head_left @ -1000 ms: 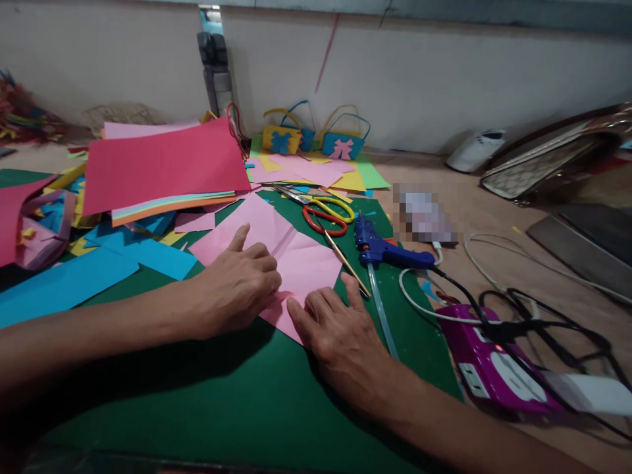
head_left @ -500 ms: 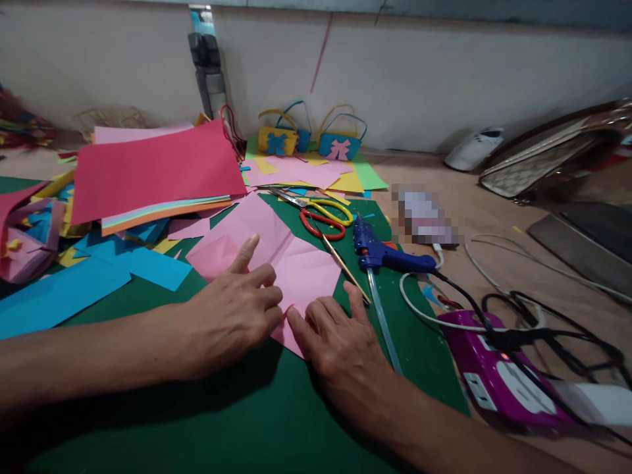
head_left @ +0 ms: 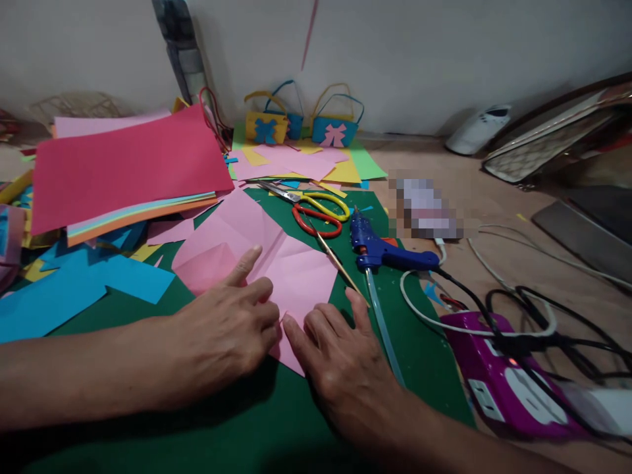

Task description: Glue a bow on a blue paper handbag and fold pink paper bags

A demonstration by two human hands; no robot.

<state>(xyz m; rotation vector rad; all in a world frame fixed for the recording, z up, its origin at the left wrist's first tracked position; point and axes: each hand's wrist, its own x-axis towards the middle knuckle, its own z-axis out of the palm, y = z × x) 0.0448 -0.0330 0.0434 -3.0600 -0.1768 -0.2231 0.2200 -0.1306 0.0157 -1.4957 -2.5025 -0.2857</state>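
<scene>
A creased sheet of pink paper (head_left: 301, 280) lies on the green mat, its near corner between my hands. My left hand (head_left: 234, 322) is closed on the paper's near left edge, one finger stretched out over the sheet and the others curled under. On the near right part my right hand (head_left: 336, 345) is closed, its fingers bent down against the paper; one finger sticks up. The fingertips of both hands almost meet at a small fold, and my fingers partly hide it. Just beyond my right hand lie a thin wooden stick (head_left: 340, 266) and scissors (head_left: 316, 214) with red and yellow handles.
A blue glue gun (head_left: 390, 253) with a clear glue stick rests at the right, its cord near a purple power box (head_left: 513, 382). Coloured paper sheets (head_left: 133, 171) are stacked at the left beside blue strips (head_left: 64, 293). Small paper bags (head_left: 336, 131) stand at the back.
The view has shifted slightly, so the back items sit higher and the left stack further left. Both hands stay on the pink paper in nearly the same pose.
</scene>
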